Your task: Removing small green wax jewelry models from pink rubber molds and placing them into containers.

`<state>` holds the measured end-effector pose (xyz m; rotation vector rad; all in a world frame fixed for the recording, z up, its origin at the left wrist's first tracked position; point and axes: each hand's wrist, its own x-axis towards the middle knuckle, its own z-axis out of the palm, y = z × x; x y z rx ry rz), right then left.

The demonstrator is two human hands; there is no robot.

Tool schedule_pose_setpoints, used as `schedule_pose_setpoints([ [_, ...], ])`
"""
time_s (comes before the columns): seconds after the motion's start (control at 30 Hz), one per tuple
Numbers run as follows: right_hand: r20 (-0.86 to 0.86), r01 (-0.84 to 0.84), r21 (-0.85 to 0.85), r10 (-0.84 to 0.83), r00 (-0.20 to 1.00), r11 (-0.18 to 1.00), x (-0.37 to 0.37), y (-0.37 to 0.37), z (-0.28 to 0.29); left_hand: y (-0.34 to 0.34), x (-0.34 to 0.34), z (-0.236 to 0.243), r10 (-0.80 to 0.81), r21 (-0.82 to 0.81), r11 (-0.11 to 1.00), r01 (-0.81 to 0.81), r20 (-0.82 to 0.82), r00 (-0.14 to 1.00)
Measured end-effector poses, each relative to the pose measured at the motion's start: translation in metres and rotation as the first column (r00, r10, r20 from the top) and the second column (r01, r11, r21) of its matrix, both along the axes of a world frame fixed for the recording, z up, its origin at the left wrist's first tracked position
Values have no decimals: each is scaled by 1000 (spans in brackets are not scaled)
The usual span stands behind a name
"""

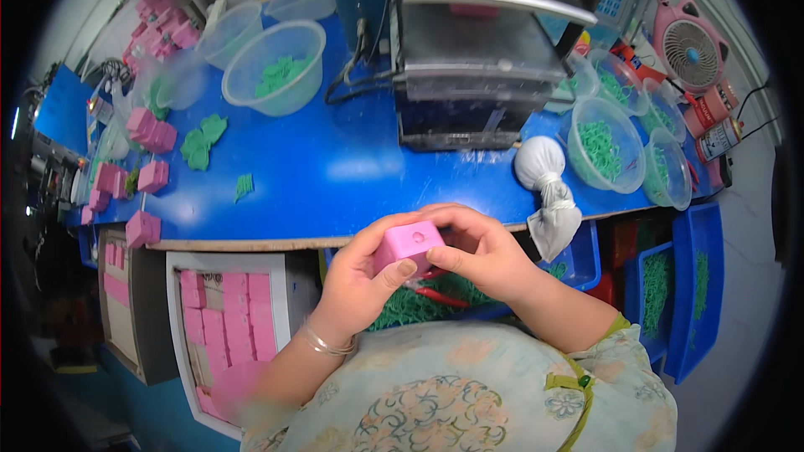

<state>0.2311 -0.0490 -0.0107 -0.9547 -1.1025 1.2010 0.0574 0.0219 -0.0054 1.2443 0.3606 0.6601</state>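
Holds left hand (356, 285) and right hand (490, 258) close together in front, gripping with both. Bends the fingers (459, 216) in toward each other on the far side. Points left thumb (390, 279) and right thumb (454, 262) inward on the near side, with tips near but apart. Slants left arm (295, 364) up from the lower left, and right arm (565, 310) in from the lower right.

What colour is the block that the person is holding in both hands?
Pink all over the parts that show. The block shows best in the head view.

The pink block (405, 243) looks smooth, the worktop (335, 192) glossy, the large bowl (291, 100) translucent plastic, the tied pouch (549, 189) matt cloth.
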Motion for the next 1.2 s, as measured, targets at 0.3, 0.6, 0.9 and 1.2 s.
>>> schedule_pose_setpoints([
  [0.3, -406, 25, -192, -103, 908, 981, 86, 42, 76, 46, -14, 41, 590, 802, 442, 402, -598, 543],
  [0.6, -612, -248, -23, 183, 769, 968, 49, -42, 57, 56, -40, 14, 594, 755, 631, -177, -324, 736],
  [0.9, -405, -545, -386, 394, 825, 744, 45, -46, 48, 10, 17, 63, 415, 901, 432, -40, -159, 896],
  [1.2, -371, -417, -359, 283, 885, 835, 49, -47, 10, 59, -20, 14, 708, 907, 421, -17, -316, 632],
])
